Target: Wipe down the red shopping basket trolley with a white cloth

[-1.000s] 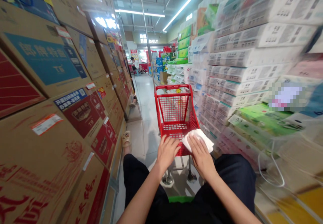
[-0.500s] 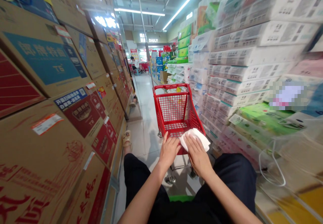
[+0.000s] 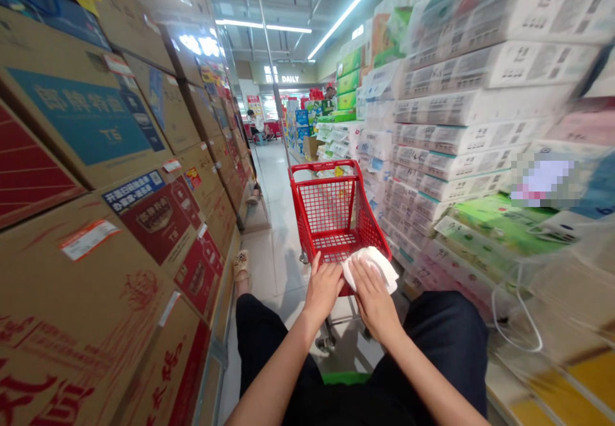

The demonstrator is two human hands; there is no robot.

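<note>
A small red shopping cart (image 3: 328, 207) with a mesh basket stands on the floor between my knees. My left hand (image 3: 325, 288) is closed over the near rim of the basket, with the thumb along its inner side. Beside it, my right hand (image 3: 373, 294) presses a folded white cloth (image 3: 390, 277) against the near right corner of the cart. The fingers of that hand lie close together over the cloth. The part of the rim beneath the cloth is hidden.
Stacked cardboard cartons (image 3: 86, 323) line the left side. Packs of tissue paper (image 3: 446, 106) are piled high on the right, with green packs (image 3: 509, 221) lower down. A metal pole (image 3: 277, 93) rises beyond the cart. Further down the aisle a person (image 3: 256, 123) sits.
My right hand and the cloth have shifted very slightly left along the cart's rim. My left hand keeps its hold, and the view has turned a little.
</note>
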